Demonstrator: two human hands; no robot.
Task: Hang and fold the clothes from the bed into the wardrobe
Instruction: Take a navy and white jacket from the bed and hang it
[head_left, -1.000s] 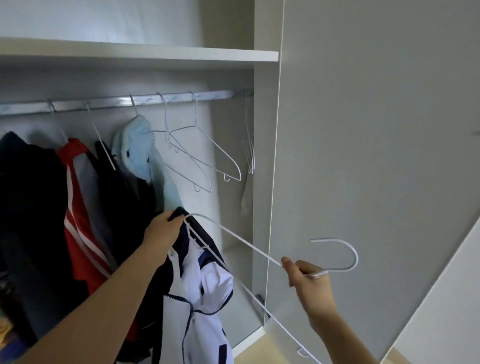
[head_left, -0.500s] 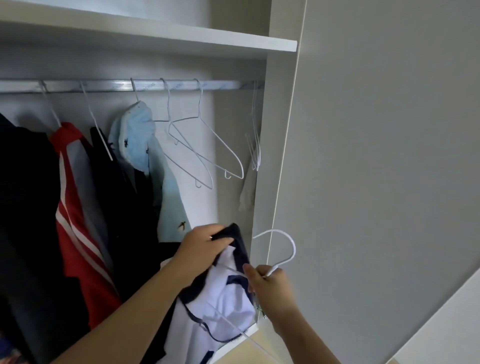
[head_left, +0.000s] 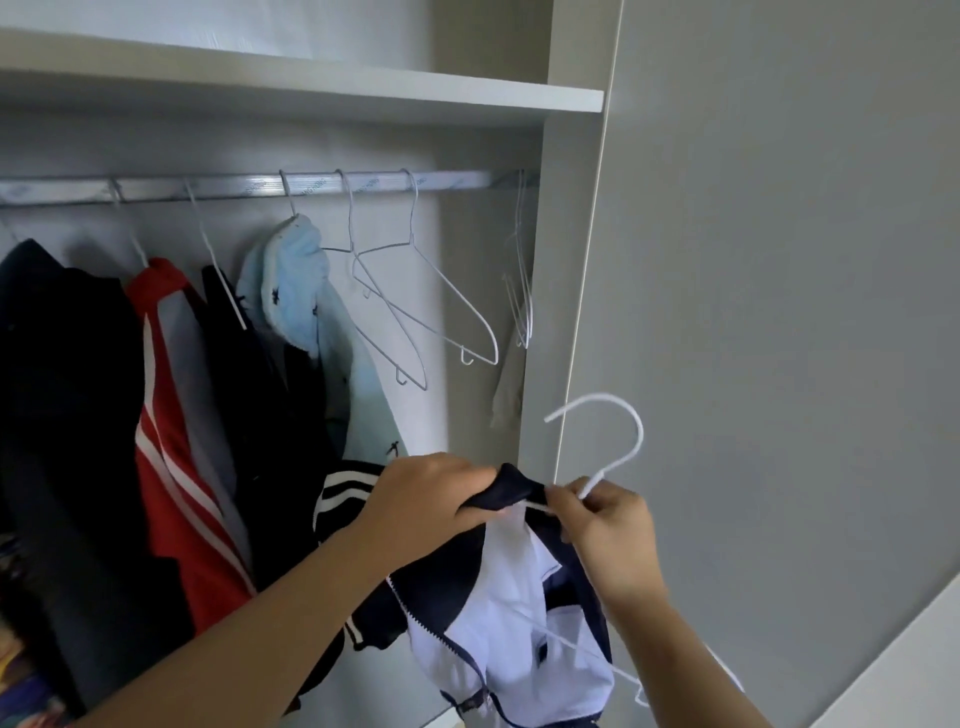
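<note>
Navy-and-white jacket (head_left: 511, 613), gripped by left hand (head_left: 426, 493), is being fitted onto wire hanger (head_left: 626, 436) pinched by right hand (head_left: 610, 525); hooking on rail (head_left: 363, 184) likely next.

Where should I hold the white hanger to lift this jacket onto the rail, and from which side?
Pinch the white hanger at its straight neck under the hook, from the right, as the right hand does. The hook's open end faces left toward the rail, so keep that side clear.
</note>
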